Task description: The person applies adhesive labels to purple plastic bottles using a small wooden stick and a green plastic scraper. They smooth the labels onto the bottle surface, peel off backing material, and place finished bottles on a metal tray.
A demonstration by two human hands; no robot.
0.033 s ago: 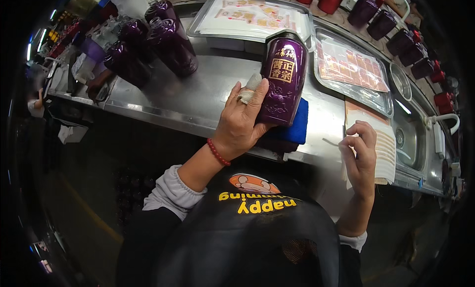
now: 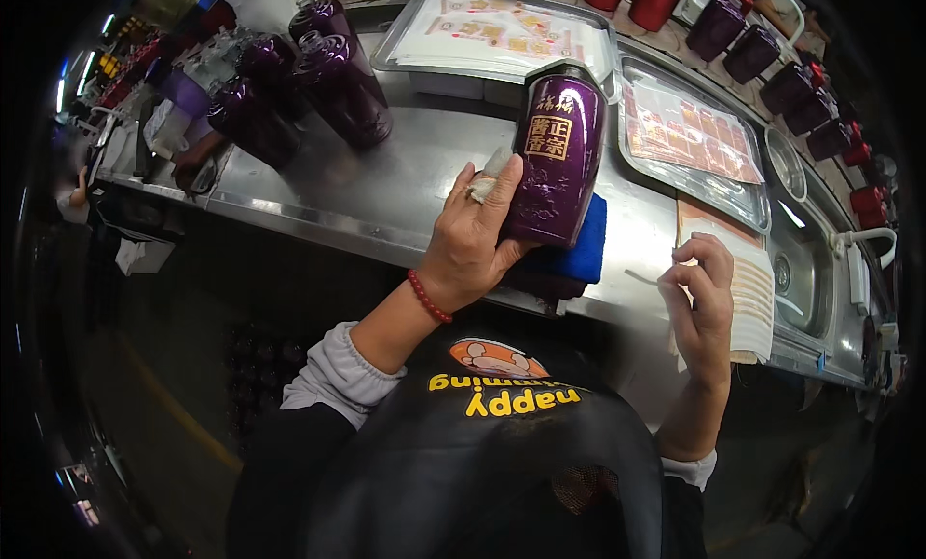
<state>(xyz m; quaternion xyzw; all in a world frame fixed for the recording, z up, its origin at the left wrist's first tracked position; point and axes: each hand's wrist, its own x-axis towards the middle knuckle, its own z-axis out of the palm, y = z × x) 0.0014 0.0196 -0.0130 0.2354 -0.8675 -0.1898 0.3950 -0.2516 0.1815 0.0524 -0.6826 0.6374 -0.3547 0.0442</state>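
A glossy purple bottle [image 2: 558,163] with a gold-lettered panel leans in my left hand [image 2: 473,236], whose fingers grip its left side and base. Pale wrapping covers part of that hand's fingers, and a red bead bracelet circles the wrist. Just behind the bottle's lower end lies a folded blue cloth [image 2: 586,243] at the counter's front edge. To the right, my right hand [image 2: 704,294] is raised with fingers curled in a pinch. A thin pale strip [image 2: 642,278] juts out from its fingertips. Beside this hand lies a stack of striped label sheets [image 2: 750,294].
Several purple bottles [image 2: 342,91] stand on the steel counter [image 2: 318,207] at left. Behind lie a metal tray [image 2: 391,50] of printed sheets and another tray [image 2: 632,159] with reddish labels. A sink [image 2: 796,270] is at right. Red and purple bottles [image 2: 719,24] line the far side.
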